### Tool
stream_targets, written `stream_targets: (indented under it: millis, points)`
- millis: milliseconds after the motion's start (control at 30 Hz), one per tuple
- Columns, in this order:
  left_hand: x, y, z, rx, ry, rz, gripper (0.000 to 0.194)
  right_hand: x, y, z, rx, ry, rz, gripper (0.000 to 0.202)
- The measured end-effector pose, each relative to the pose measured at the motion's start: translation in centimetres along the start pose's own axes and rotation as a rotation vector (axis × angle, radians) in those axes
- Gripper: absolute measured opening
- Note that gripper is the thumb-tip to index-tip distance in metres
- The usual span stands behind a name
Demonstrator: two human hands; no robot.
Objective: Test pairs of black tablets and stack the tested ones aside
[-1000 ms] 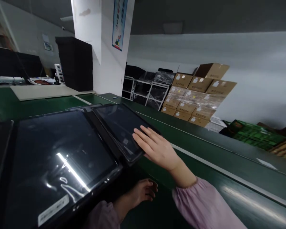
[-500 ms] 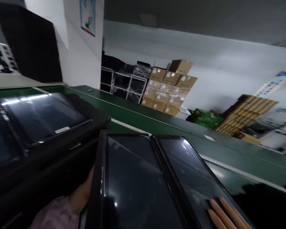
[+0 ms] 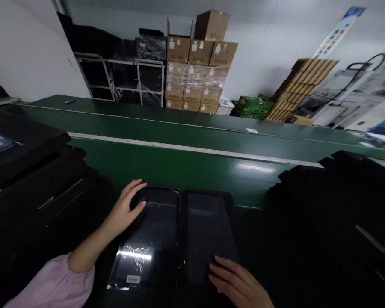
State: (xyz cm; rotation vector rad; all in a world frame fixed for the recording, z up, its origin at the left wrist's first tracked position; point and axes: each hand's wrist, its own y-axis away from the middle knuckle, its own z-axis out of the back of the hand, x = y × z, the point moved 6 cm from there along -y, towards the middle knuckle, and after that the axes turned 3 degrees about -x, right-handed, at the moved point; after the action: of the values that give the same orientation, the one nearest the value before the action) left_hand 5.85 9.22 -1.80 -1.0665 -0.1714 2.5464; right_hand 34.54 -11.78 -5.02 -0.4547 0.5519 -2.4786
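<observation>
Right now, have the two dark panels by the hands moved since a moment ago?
Yes: the two dark panels have shifted toward the person, away from the white strip. Earlier their far edge overlapped it; now green surface shows between.

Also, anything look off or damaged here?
Two minor things. The glossy black rectangular panel at the bare left hand shows bright squiggles above its white label; wrinkled film or scratches, can't tell. Behind, one brown cardboard box looks open, unlike its neighbours.

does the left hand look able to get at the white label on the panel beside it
Probably yes: the left hand is at the far corner of that dark panel, and nothing covers the white label at its near end.
</observation>
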Motion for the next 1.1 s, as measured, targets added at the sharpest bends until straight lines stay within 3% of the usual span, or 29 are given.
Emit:
stream_targets:
  millis: [67, 133, 200, 267, 400, 567, 800, 1000, 1100]
  points:
    - [-2.1, -0.8, -3.1, 0.172, -0.174, -0.047, 0.052, -3.0, -0.9, 0.5, -0.061, -0.036, -0.182, 0.038]
    - [-3.7, -1.4, -6.6, 0.293, -0.294, -0.076, 0.066, -7.0, -1.3, 0.5, -0.225, 0.053, -0.451, 0.037]
    - [-4.9, -2.3, -9.4, 0.304, -0.344, -0.105, 0.074, -10.4, -1.8, -1.0, -0.301, 0.082, -0.574, 0.058]
    - [-5.5, -3.3, -11.0, 0.276, -0.368, -0.125, 0.073, -13.0, -2.3, -2.9, -0.319, 0.062, -0.613, 0.068]
    - [-5.2, -4.2, -10.9, 0.253, -0.416, -0.145, 0.066, -15.4, -3.0, -4.8, -0.344, -0.013, -0.666, 0.069]
    - [-4.8, -4.6, -10.0, 0.225, -0.433, -0.177, 0.062, -14.9, -3.1, -4.3, -0.389, -0.084, -0.72, 0.062]
    - [-4.3, -6.7, -10.7, 0.177, -0.441, -0.185, 0.053, -14.7, -3.6, -3.7, -0.431, -0.158, -0.766, 0.058]
    - [-4.8, -7.6, -10.5, 0.159, -0.429, -0.202, 0.061, -14.3, -4.7, -2.7, -0.448, -0.165, -0.79, 0.05]
    - [-2.7, -8.3, -10.5, 0.123, -0.426, -0.2, 0.072, -14.6, -5.6, -1.9, -0.435, -0.104, -0.834, 0.053]
